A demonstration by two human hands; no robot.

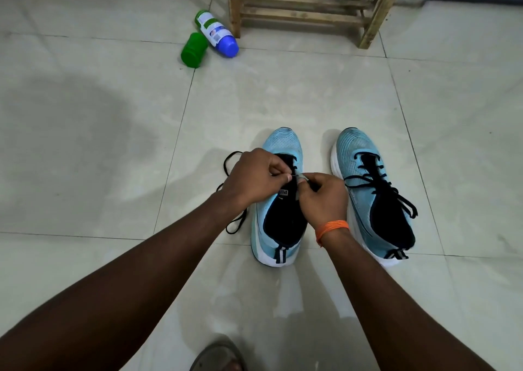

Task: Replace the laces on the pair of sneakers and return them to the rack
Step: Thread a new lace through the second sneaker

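Note:
Two light-blue sneakers stand side by side on the tiled floor, toes pointing away from me. The right sneaker (373, 192) is laced with a black lace, its ends loose on top. Over the left sneaker (278, 218) both my hands work at the eyelets. My left hand (254, 177) pinches the black lace (233, 223), whose slack trails in loops on the floor to the shoe's left. My right hand (322, 198), with an orange band at the wrist, pinches the lace tip at the tongue. The hands hide the eyelets beneath them.
A wooden slatted rack (305, 5) stands at the far side against the wall. A white bottle with a blue end (216, 34) lies on the floor to its left, beside a green cap (194, 49). A sandalled foot (218, 356) shows at the bottom edge.

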